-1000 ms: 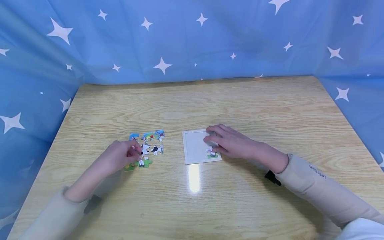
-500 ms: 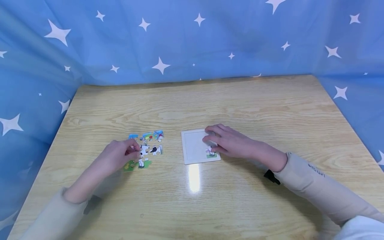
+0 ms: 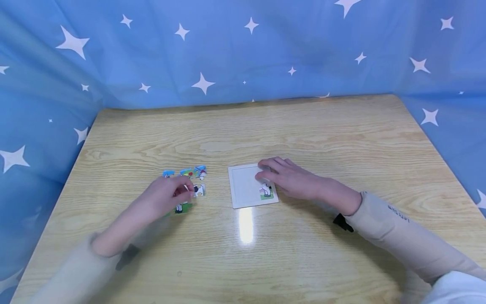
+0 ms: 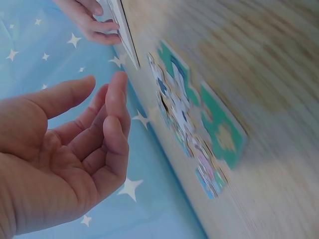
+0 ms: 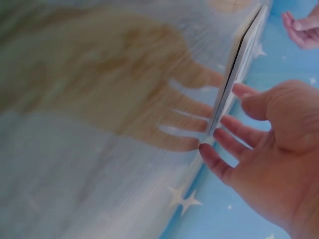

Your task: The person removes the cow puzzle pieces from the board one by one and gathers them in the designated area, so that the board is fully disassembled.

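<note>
My left hand hovers over a group of jigsaw pieces; the left wrist view shows its thumb and loosely bent fingers apart with nothing between them. Visible around it are a black-and-white piece, a green-bottomed piece and a blue-topped piece. Other pieces are partly hidden beneath the hand. My right hand rests with spread, relaxed fingers at the right side of a white square puzzle tray. One piece lies in the tray's lower right corner, near the right thumb.
Both hands are above a wood-grain table, which shows a bright light reflection below the tray. A blue curtain with white stars hangs behind the table and along its sides.
My left hand has moved right across the pieces, from the left column toward the middle and right ones. The right hand stays at the tray.
</note>
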